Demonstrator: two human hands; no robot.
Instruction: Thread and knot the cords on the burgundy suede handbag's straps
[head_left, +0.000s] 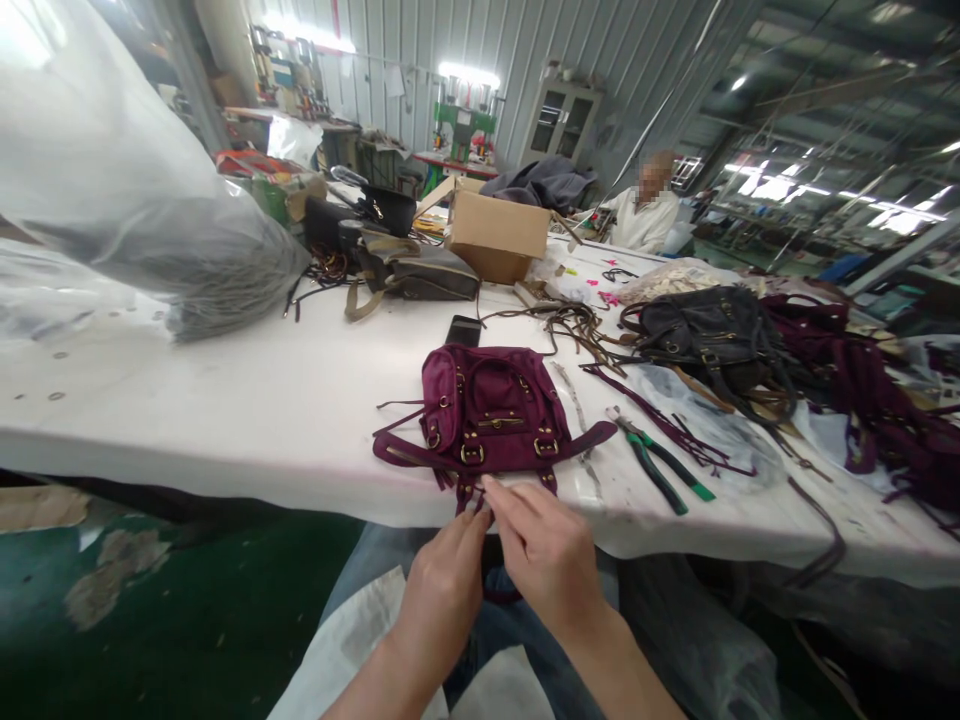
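A purple leather handbag (pixel 495 405) with brass buckles and a short front zip lies on the white table, near its front edge. Its handle hangs over the edge towards my lap. My left hand (pixel 448 568) is closed, thumb and fingers pinching a narrow purple strap of the bag just below the edge. Beside it, my right hand (pixel 551 545) pinches at the same spot, its fingertips close to the left ones. The exact part between the fingertips is mostly hidden. Pliers with green and black handles (pixel 656 460) lie to the right of the bag.
Behind the bag lie a black phone (pixel 463 331) and a grey-olive bag (pixel 420 268); a cardboard box (pixel 496 235) stands farther back. Purple straps (pixel 667 420), a dark grey handbag (pixel 709 335) and more purple bags (pixel 870 390) fill the right. A large plastic sack (pixel 150 190) stands left. A person (pixel 643 215) is at the far side.
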